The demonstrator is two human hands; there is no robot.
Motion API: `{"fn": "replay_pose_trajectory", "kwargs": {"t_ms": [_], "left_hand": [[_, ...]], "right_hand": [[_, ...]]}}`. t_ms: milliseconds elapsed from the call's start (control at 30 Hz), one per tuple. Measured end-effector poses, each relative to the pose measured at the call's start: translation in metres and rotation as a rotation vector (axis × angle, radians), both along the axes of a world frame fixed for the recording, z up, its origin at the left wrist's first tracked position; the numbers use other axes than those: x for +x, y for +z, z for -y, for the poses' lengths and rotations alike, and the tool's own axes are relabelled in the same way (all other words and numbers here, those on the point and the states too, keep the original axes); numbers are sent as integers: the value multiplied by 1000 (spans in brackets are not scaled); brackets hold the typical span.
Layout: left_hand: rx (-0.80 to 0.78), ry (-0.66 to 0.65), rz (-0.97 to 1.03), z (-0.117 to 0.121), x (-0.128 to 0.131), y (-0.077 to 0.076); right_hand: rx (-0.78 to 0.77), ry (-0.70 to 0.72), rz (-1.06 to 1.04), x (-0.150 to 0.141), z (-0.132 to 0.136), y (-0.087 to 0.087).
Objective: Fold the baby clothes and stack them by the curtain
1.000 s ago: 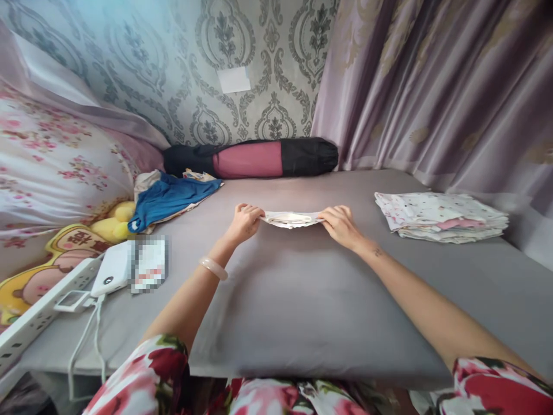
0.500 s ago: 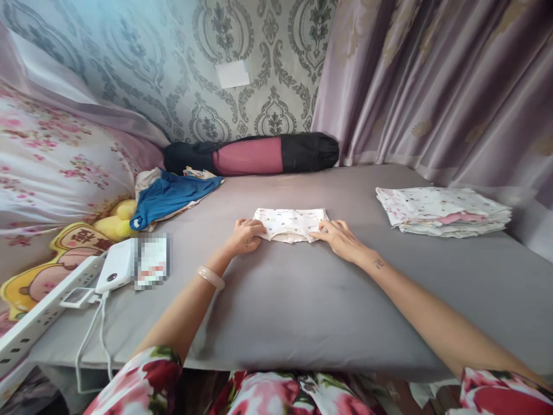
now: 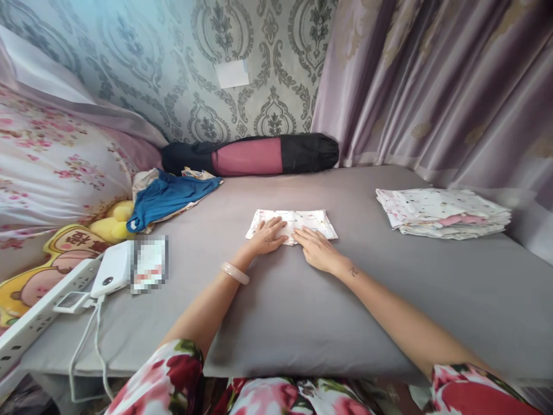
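A small white printed garment, folded into a flat rectangle, lies on the grey sheet in front of me. My left hand rests palm down on its left half, fingers outstretched. On the near edge, right of centre, my right hand lies with its fingers extended over the cloth. Both hands are open, and part of the garment is hidden under them. Off to the right sits a stack of folded white printed clothes, with a bit of pink showing in it.
Blue clothing lies in a loose heap at the back left. A black and pink roll bag lies along the wall. Near the left edge are a power bank with white cables, a power strip and a yellow cushion.
My hands have come off the garment's near corners and moved inward, now flat on top of it. The neckline opening is no longer visible, and the garment looks wider along its near edge.
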State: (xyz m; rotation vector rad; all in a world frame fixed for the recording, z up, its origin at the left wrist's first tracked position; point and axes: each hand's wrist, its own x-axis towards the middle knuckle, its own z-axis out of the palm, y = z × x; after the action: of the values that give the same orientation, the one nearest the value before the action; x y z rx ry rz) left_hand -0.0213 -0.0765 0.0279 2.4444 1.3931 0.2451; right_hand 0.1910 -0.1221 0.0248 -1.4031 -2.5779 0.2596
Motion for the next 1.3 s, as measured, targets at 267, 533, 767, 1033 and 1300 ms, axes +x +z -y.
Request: {"fn": "replay_pose_trajectory", "kwargs": {"t_ms": [267,533,767,1033,1300], "left_hand": [[-38,-14,14,0,-5,10],[150,192,128,-21,26,15],[174,196,-40,-23,44,-11],[163,203,-107,-20,46,-8],[280,207,-141,-19,34,-11]], "right_hand": [[-40,-27,57,8,15,27],[36,-288,-100,-19,-42,33],[78,-265,-51,-34,-58,-7],[64,-249,-27,-31,-58,-15],[29,-271,-48,-25,-60,-6]]}}
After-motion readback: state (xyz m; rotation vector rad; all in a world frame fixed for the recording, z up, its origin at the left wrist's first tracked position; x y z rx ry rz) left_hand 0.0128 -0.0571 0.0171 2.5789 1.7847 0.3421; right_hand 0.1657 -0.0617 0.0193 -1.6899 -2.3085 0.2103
